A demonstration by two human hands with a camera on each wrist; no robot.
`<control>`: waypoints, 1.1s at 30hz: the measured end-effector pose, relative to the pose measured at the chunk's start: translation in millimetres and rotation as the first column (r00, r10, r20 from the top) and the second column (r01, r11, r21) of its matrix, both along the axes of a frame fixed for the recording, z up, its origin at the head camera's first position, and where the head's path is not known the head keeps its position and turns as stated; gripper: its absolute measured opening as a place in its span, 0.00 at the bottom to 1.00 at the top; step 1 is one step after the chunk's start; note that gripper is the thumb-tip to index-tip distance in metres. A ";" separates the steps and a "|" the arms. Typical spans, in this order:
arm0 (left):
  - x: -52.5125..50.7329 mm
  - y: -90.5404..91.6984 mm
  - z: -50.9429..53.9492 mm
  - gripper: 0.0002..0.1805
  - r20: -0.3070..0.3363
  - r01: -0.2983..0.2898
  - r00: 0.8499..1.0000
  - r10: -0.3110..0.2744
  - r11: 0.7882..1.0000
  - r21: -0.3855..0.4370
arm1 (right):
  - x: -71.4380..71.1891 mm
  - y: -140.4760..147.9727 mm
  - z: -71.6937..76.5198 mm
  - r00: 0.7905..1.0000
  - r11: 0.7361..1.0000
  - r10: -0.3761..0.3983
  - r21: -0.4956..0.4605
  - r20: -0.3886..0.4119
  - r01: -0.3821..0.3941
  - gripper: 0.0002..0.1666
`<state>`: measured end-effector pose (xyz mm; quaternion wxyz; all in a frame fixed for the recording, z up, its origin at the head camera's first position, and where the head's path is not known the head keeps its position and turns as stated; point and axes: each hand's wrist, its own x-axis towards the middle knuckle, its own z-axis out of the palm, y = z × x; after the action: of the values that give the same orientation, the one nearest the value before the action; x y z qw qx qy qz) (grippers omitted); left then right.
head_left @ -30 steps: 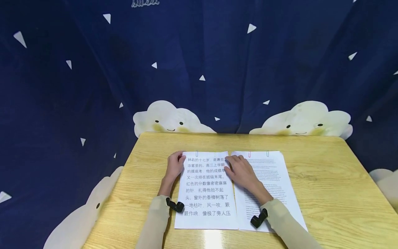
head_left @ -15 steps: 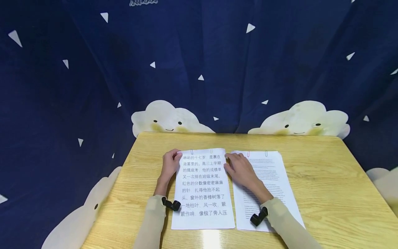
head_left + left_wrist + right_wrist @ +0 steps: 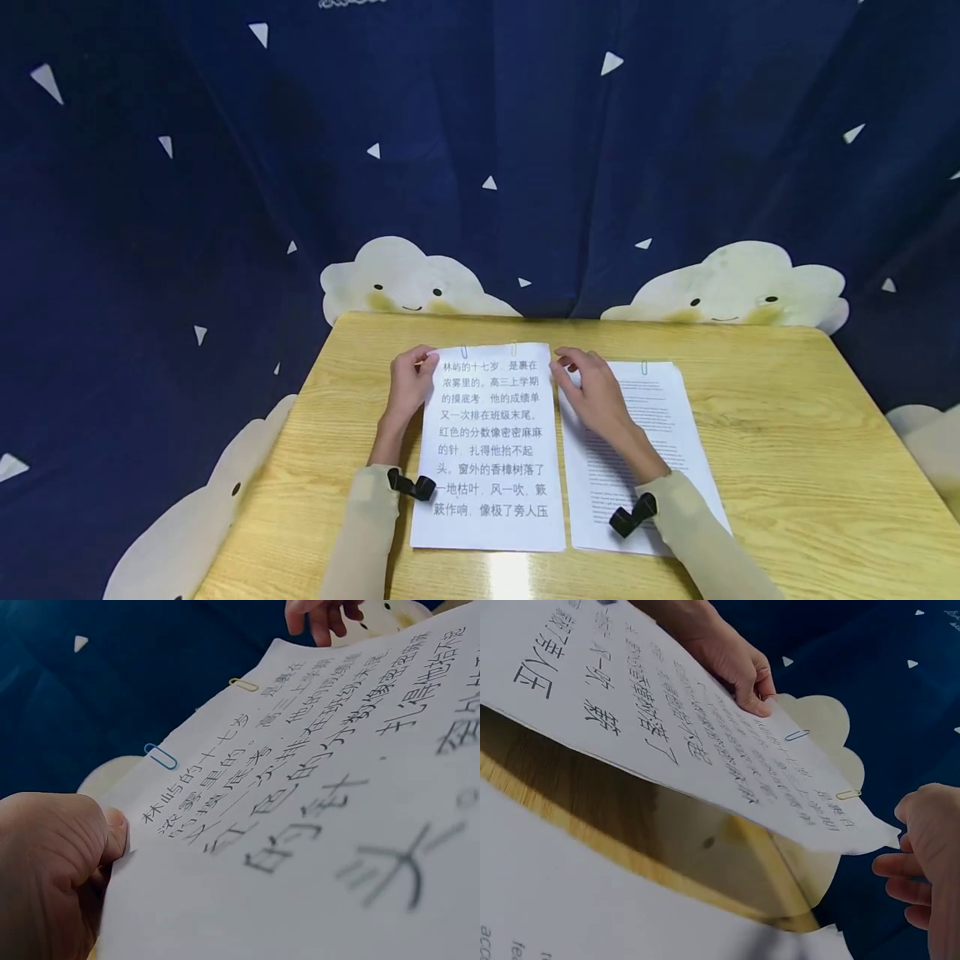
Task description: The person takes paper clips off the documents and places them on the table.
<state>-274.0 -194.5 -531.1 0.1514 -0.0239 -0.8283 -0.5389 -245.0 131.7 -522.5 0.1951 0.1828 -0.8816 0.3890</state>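
In the head view, a sheaf of white paper [image 3: 487,450] with large Chinese print lies in front of me, its top part lifted off the table. My left hand [image 3: 411,382] pinches its upper left edge between thumb and fingers. A blue paper clip [image 3: 161,756] and a yellow paper clip [image 3: 244,685] sit on its top edge. My right hand [image 3: 596,396] is beside the upper right corner, fingers loosely bent; contact with the corner cannot be told. Below that hand lies a second sheaf [image 3: 660,450] with small print, with a green paper clip [image 3: 644,367] on top.
The wooden table [image 3: 810,467] extends right and left of the papers. Behind it hangs a dark blue curtain [image 3: 480,125] with white triangles and clouds. A black wrist camera [image 3: 412,485] sits on the left sleeve, another [image 3: 633,515] on the right.
The left sheaf has shifted left, away from the right one, and its top has risen with my left hand. My right hand has moved up and slightly right, now covering the red clip.
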 end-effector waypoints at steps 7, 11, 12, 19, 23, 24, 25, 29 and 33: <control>5.1 4.5 19.1 0.09 0.006 0.025 1.000 -0.025 0.999 0.019 | 3.6 2.5 15.7 1.000 0.996 0.009 -0.086 -0.008 -0.010 0.20; 8.3 8.4 29.2 0.08 0.002 0.054 0.999 -0.054 0.998 0.040 | 5.6 4.4 27.5 0.999 0.989 0.027 -0.146 -0.017 -0.029 0.18; 8.9 9.5 31.1 0.08 0.000 0.063 0.998 -0.063 0.997 0.050 | 6.3 4.8 30.4 0.999 0.987 0.031 -0.155 -0.018 -0.034 0.18; 16.9 22.6 43.9 0.07 -0.017 0.135 0.991 -0.134 0.985 0.112 | 12.1 8.5 45.7 0.999 0.986 0.029 -0.163 -0.029 -0.033 0.18; 22.6 33.0 50.9 0.07 -0.018 0.175 0.985 -0.174 0.974 0.142 | 15.0 11.2 53.0 0.999 0.985 0.021 -0.170 -0.037 -0.026 0.14; 24.4 35.7 53.2 0.07 -0.016 0.185 0.983 -0.185 0.971 0.153 | 15.3 12.0 54.3 0.999 0.985 0.018 -0.172 -0.037 -0.024 0.13; 25.9 38.3 55.0 0.07 -0.014 0.194 0.981 -0.195 0.967 0.163 | 15.7 12.9 55.5 0.999 0.985 0.015 -0.172 -0.033 -0.021 0.13; 30.7 46.2 59.9 0.08 -0.001 0.228 0.973 -0.232 0.956 0.185 | 15.7 16.7 58.6 1.000 0.984 0.015 -0.175 -0.020 -0.019 0.14; 33.7 49.9 61.2 0.08 0.005 0.265 0.963 -0.270 0.947 0.183 | 16.2 20.7 62.7 0.999 0.984 0.039 -0.174 -0.032 -0.044 0.14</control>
<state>-240.3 -144.5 -469.9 0.0662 -0.1142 -0.7673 -0.6276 -228.7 152.5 -459.9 0.2150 0.1888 -0.8373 0.4659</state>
